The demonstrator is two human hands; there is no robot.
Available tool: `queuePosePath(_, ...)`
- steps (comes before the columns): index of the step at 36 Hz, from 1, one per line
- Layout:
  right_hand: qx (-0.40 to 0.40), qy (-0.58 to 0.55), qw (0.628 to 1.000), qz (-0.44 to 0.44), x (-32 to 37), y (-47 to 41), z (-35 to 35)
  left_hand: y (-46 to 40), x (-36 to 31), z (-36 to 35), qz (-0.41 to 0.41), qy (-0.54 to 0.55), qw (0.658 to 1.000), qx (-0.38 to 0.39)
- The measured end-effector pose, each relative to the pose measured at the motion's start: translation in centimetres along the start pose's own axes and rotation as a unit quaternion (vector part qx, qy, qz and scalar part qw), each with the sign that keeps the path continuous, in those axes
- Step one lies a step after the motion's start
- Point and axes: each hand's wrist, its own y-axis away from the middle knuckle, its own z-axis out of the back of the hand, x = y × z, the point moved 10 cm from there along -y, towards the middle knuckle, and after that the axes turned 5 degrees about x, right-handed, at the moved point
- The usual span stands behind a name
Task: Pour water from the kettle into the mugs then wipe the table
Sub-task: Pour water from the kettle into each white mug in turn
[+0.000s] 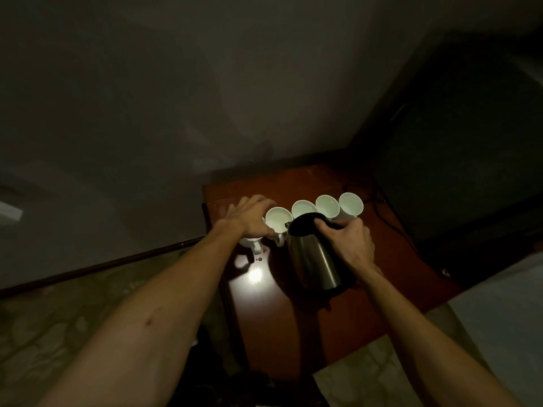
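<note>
Tilting a steel kettle point(316, 257) toward a row of white mugs, a person appears to be filling the second mug from the left point(277, 220), the spout hanging at its near rim. The right hand point(351, 245) has its fingers clenched around the black handle at the kettle's top, and the kettle is lifted off the dark red tabletop point(308, 324). The left hand point(249, 217) covers the leftmost mug point(251, 242), fingers curled over its rim as if steadying it. Three more mugs point(327, 205) stand in line to the right, touching or nearly so. A slow tilt with the spout held low over the middle of the mug would likely keep water off the wood; a few dark drops already dot the tabletop near the handles. No brand, label or writing can be read in the dim light.
</note>
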Motion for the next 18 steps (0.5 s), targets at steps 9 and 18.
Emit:
queuePosePath(9, 0.01, 0.004, 1.0, -0.003, 0.5, 0.5, 0.0, 0.5, -0.1, 0.2, 0.002, -0.005, 1.0, 0.002)
queuePosePath(18, 0.006, 0.011, 1.0, -0.007, -0.1, 0.0, 0.0, 1.3, 0.5, 0.3, 0.006, -0.004, 1.0, 0.01)
